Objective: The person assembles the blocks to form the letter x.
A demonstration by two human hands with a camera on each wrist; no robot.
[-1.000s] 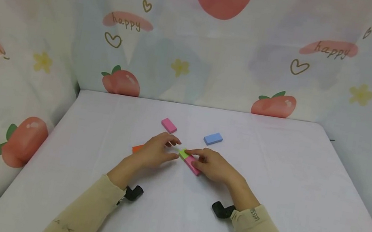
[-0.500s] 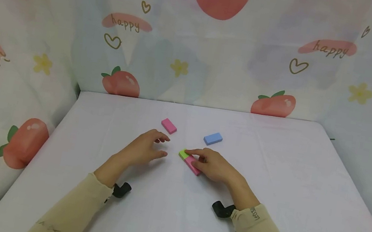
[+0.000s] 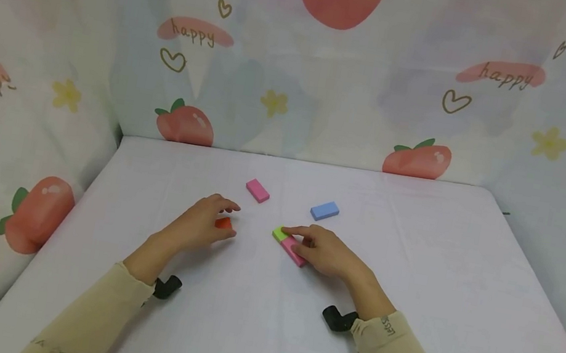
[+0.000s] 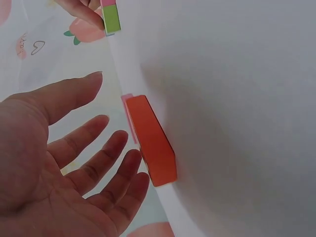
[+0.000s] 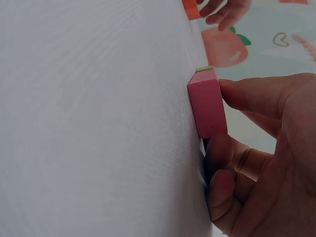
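Flat orange rectangular block [image 3: 223, 223] lies on the white cloth-covered table [image 3: 413, 273], left of centre, under the fingertips of the left hand [image 3: 198, 227]; L wrist view shows that hand w/ fingers straight and spread, palm just off the orange block [image 4: 150, 140], not gripping. To its right, the pink rectangular block [image 3: 293, 250] lies end-to-end w/ the lime-green rectangular block [image 3: 279, 233], touching; the right hand [image 3: 323, 252] holds the pink one, index fingertip on top near the seam, thumb and fingers curled at its sides, clear in R wrist view [image 5: 207, 109]. Farther back: a second pink block [image 3: 257, 190] and a light-blue rectangular block [image 3: 325, 210], apart from each other and from both hands. Vs 0.5 s ago: left hand has moved left and nearer, orange block now peeks out at its fingertips; right hand and the pink/green pair unchanged. Head view shows all five blocks; only wrist views show the blocks' thickness and the finger contact.
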